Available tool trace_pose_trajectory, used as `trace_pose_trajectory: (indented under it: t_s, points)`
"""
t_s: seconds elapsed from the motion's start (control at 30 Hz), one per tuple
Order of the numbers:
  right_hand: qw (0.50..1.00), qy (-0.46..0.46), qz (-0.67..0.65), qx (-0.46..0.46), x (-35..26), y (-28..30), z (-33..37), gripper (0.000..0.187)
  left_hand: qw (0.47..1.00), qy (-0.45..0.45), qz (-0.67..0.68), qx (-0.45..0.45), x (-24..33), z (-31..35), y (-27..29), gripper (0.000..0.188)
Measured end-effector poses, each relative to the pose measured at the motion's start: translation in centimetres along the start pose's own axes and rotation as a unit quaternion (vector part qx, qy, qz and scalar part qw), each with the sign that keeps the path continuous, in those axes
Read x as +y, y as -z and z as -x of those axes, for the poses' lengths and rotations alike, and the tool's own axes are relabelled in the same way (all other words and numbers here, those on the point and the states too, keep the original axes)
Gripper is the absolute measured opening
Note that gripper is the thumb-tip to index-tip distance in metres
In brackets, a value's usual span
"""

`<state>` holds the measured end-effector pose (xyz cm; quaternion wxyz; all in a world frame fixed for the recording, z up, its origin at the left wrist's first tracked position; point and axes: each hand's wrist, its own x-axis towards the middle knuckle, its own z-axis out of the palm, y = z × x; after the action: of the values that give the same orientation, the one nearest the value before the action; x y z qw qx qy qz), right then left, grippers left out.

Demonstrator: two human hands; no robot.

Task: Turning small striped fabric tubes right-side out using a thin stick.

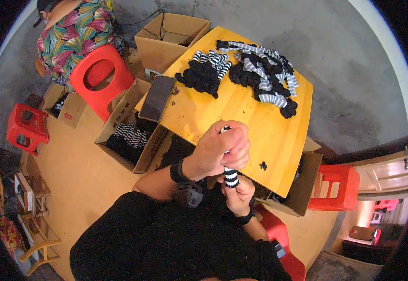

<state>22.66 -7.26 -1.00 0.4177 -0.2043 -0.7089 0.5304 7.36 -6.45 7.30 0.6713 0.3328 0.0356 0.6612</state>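
Note:
A black-and-white striped knitted tube [231, 178] is stretched between my hands, above the near edge of the yellow table [208, 117]. My left hand [223, 146] is closed in a fist around its upper part, and a bit of the knit shows at the top of the fist. Lower down, my right hand [240, 194] pinches the striped end. Farther back on the table lie a heap of black knit pieces with black-and-white striped parts [201, 77] and a larger heap with grey-and-white striped parts [265, 75].
A dark phone [158, 97] lies at the table's left edge. Cardboard boxes stand behind [159, 51], left [153, 149] and right [304, 189] of the table; the left one holds striped knits. Red stools [124, 70] [342, 187] stand around. Another person [79, 30] is at the far left.

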Motion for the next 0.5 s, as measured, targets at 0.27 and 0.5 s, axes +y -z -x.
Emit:
trace_pose_trajectory:
  t_s: [0.27,0.5]
  points:
    - [0.979,0.085,0.181,0.046,-0.6,-0.4,-0.9,0.007,0.982,-0.046,-0.063,0.173,-0.9,-0.3,-0.4,0.026]
    - [0.985,-0.145,-0.082,-0.035,-1.4,1.8,-2.6,0.033,0.983,-0.085,-0.071,0.144,0.0,-0.1,2.1,0.019]
